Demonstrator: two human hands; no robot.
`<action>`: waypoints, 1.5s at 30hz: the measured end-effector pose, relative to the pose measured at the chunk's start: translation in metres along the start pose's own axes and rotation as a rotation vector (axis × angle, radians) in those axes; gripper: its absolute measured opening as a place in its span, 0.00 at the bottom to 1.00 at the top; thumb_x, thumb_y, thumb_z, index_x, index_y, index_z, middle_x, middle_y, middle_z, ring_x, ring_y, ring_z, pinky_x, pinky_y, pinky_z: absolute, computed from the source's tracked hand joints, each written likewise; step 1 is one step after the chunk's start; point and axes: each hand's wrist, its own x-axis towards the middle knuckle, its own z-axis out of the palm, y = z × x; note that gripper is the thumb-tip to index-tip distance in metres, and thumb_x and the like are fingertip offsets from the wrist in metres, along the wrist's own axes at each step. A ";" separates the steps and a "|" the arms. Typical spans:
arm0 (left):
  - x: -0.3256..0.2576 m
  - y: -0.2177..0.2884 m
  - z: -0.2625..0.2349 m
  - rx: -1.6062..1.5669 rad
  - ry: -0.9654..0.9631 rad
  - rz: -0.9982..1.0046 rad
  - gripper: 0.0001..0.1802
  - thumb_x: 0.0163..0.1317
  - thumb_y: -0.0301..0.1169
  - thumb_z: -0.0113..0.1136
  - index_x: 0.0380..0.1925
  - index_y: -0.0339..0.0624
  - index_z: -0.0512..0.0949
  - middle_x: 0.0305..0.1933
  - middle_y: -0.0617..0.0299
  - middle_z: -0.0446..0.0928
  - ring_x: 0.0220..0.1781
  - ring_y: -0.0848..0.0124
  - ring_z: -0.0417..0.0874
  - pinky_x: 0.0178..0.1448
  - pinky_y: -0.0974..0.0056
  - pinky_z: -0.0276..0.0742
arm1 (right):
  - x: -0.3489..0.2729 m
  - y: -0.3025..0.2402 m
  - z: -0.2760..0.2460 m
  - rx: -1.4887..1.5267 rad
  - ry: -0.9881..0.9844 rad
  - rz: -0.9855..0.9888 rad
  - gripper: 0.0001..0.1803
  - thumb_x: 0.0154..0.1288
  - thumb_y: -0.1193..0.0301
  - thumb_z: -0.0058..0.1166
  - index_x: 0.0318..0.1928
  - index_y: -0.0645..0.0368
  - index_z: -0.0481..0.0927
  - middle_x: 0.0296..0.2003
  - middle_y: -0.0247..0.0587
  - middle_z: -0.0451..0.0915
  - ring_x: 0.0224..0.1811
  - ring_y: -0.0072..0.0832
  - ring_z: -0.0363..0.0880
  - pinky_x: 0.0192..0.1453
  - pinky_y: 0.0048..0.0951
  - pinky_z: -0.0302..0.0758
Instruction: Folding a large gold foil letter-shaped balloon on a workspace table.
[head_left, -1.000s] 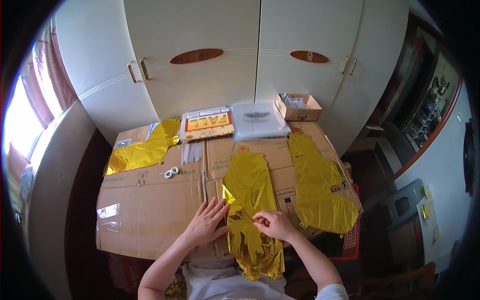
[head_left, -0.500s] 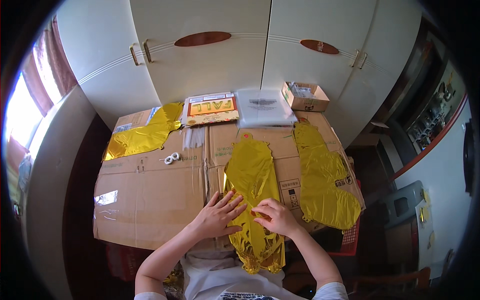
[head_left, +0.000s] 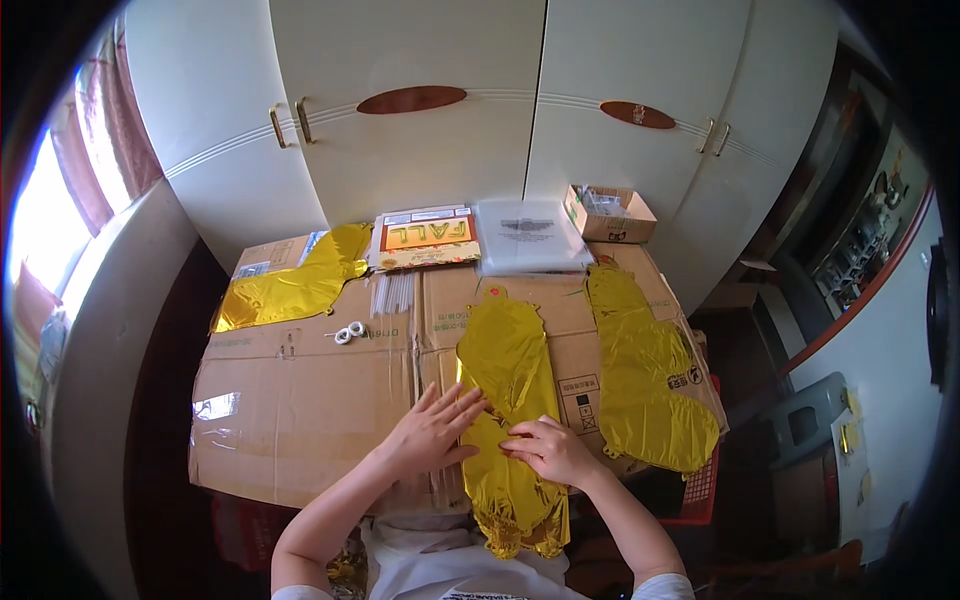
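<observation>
A flat, uninflated gold foil balloon (head_left: 506, 350) lies lengthwise in front of me, its crinkled lower end hanging over the near table edge. My left hand (head_left: 432, 432) rests with fingers stretched out across its left side. Over the balloon's middle, my right hand (head_left: 548, 452) has thumb and fingers drawn together, pinching at the foil; the fingertips partly hide the spot. Another gold foil balloon (head_left: 652, 385) lies flat to the right, and a third gold foil balloon (head_left: 300, 285) at the far left.
Flattened cardboard (head_left: 300, 410) covers the table. Toward the back are clear straws (head_left: 393, 295), white ribbon rolls (head_left: 350, 331), a printed card package (head_left: 425, 238), a stack of clear plastic bags (head_left: 532, 240) and a small carton (head_left: 612, 215). White cupboards (head_left: 420, 160) stand behind.
The whole scene sits slightly lower in the picture. My right hand's fingers have come closer together at the foil; my left hand stays spread on the balloon.
</observation>
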 end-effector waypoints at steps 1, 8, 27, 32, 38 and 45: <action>0.000 -0.005 -0.003 0.041 -0.001 -0.013 0.44 0.64 0.59 0.52 0.72 0.44 0.57 0.77 0.52 0.55 0.79 0.52 0.51 0.78 0.40 0.43 | 0.001 0.000 0.000 -0.006 0.008 -0.016 0.10 0.57 0.69 0.66 0.42 0.50 0.88 0.41 0.34 0.82 0.40 0.33 0.78 0.46 0.30 0.78; 0.003 -0.027 -0.003 0.027 0.023 0.009 0.48 0.62 0.64 0.51 0.71 0.40 0.58 0.75 0.45 0.55 0.78 0.52 0.52 0.77 0.42 0.47 | -0.002 0.003 -0.007 0.040 -0.074 0.008 0.12 0.55 0.77 0.62 0.41 0.53 0.88 0.46 0.35 0.83 0.43 0.34 0.78 0.51 0.31 0.78; 0.017 -0.016 0.007 0.079 -0.008 0.025 0.55 0.59 0.69 0.49 0.70 0.32 0.57 0.75 0.40 0.54 0.79 0.47 0.49 0.78 0.40 0.42 | -0.008 0.003 -0.007 0.132 -0.028 -0.019 0.12 0.50 0.80 0.58 0.36 0.57 0.88 0.41 0.36 0.85 0.40 0.33 0.78 0.47 0.31 0.79; 0.017 -0.014 0.011 0.112 0.016 0.030 0.55 0.57 0.71 0.49 0.71 0.37 0.58 0.75 0.42 0.55 0.78 0.45 0.49 0.77 0.37 0.41 | -0.005 0.001 -0.007 0.141 -0.011 -0.006 0.13 0.52 0.80 0.57 0.40 0.58 0.86 0.37 0.36 0.84 0.39 0.34 0.79 0.46 0.32 0.79; 0.018 -0.011 0.013 0.139 0.020 0.029 0.55 0.56 0.72 0.49 0.71 0.39 0.59 0.75 0.44 0.55 0.78 0.43 0.50 0.76 0.34 0.42 | 0.003 -0.010 -0.012 0.100 0.001 -0.021 0.14 0.55 0.77 0.60 0.44 0.56 0.86 0.39 0.35 0.84 0.40 0.34 0.78 0.47 0.32 0.79; 0.018 -0.010 0.014 0.151 0.030 0.031 0.55 0.55 0.72 0.49 0.70 0.38 0.60 0.74 0.44 0.56 0.77 0.43 0.51 0.75 0.33 0.43 | 0.000 -0.004 -0.009 0.107 -0.031 -0.039 0.09 0.56 0.72 0.65 0.39 0.56 0.88 0.43 0.35 0.85 0.40 0.32 0.79 0.47 0.31 0.79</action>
